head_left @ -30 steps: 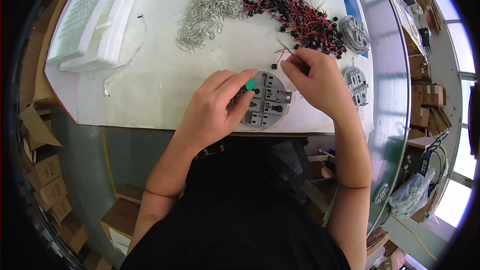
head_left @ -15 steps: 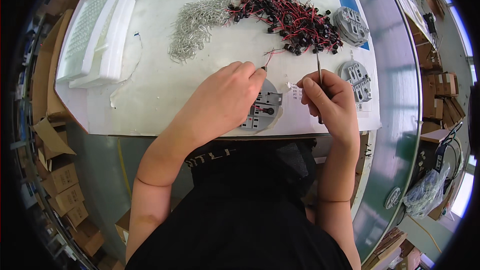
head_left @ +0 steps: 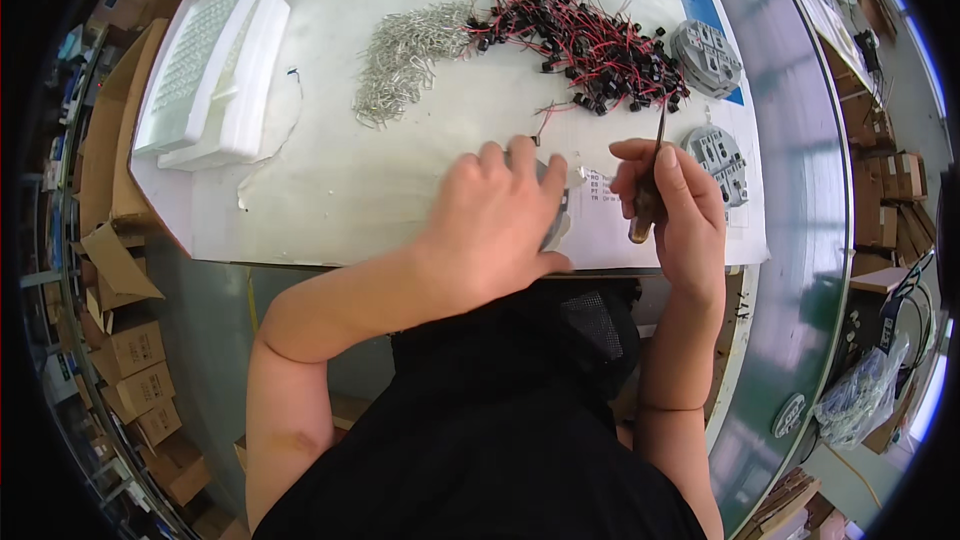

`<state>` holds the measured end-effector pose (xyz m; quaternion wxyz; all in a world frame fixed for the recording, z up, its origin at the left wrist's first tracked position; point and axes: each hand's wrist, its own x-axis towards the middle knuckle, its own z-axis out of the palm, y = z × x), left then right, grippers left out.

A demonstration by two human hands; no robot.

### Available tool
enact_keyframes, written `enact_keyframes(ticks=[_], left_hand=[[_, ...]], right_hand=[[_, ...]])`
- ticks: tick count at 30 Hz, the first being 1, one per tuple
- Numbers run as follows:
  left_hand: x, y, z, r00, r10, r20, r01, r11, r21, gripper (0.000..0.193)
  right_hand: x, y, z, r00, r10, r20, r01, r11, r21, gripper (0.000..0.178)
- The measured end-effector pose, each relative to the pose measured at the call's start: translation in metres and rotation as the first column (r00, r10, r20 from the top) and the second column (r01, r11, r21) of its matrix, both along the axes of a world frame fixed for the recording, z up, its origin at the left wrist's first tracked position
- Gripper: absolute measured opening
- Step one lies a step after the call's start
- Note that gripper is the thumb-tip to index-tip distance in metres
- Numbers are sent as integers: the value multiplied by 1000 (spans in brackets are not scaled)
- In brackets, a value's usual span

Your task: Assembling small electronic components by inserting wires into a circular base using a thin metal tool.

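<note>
My left hand (head_left: 495, 215) is spread, slightly blurred, over a round grey plastic housing (head_left: 559, 212) near the table's front edge. Most of that housing is hidden under the palm and fingers. Just beyond the fingertips lies a small black part with red wires (head_left: 543, 125). My right hand (head_left: 675, 202) is closed round a screwdriver (head_left: 645, 212); its brownish handle points down toward me and its thin metal shaft points away. Another grey housing (head_left: 718, 162), with its compartments showing, lies right beside this hand.
A heap of bent silvery metal pieces (head_left: 408, 58) lies at the back, adjoining a pile of black parts with red wires (head_left: 590, 45). Stacked grey housings (head_left: 708, 58) stand at the back right. White foam trays (head_left: 215, 70) lean at the left. Printed paper (head_left: 607, 215) covers part of the white table (head_left: 330, 210).
My left hand has opened from a pinch and come nearer, spreading over the grey housing. My right hand has turned the screwdriver, so its handle now shows. The view has shifted slightly.
</note>
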<state>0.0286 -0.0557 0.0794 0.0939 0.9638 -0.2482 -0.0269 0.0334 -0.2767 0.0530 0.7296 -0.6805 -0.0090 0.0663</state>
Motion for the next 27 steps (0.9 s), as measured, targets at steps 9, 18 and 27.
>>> enact_keyframes(ticks=[9,18,27], left_hand=[[-17,42,-37,995,36,90,43,668,-743,75],[-38,70,-68,974,224,-33,-169,621,-765,107],[-22,87,-69,994,62,-95,-110,727,-678,109]], right_hand=[[-6,0,10,992,83,98,-63,980,-188,32],[10,35,18,810,569,143,-270,577,-771,28],[16,62,19,719,693,60,-145,233,-962,34]])
